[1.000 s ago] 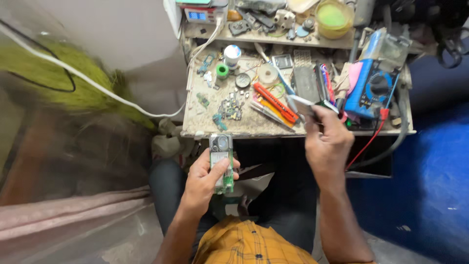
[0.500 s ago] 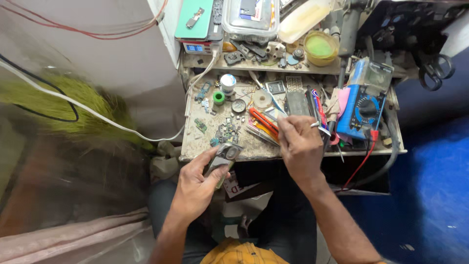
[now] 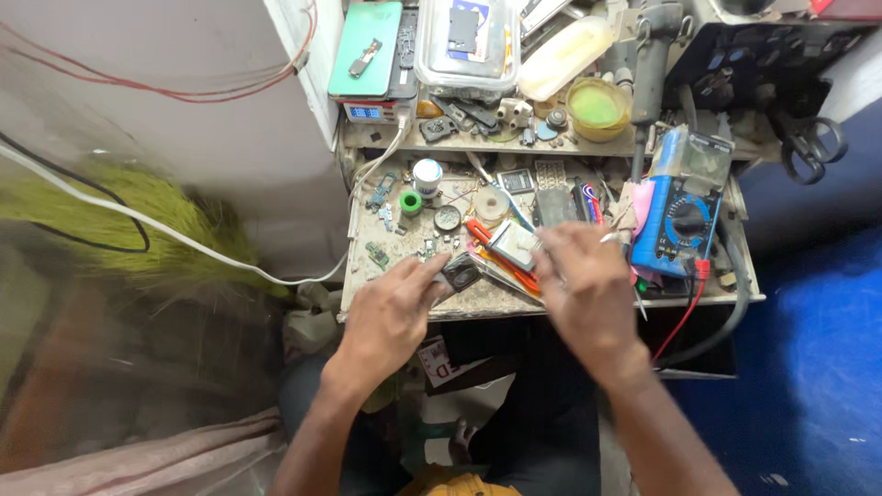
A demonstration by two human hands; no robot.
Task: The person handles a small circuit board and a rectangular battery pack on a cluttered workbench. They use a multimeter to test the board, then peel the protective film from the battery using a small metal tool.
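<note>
Two hands over cluttered surface (image 3: 404, 298): left hand (image 3: 390, 312) at front edge, fingers pinching small dark part (image 3: 459, 272); right hand (image 3: 588, 285) right of it, grip state unclear. Blue multimeter (image 3: 675, 225) near right edge; blue floor (image 3: 818, 367) beyond.

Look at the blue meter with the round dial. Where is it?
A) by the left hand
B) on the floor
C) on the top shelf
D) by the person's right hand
D: the blue meter lies on the workbench just beside the right hand, far from the left hand.
</note>
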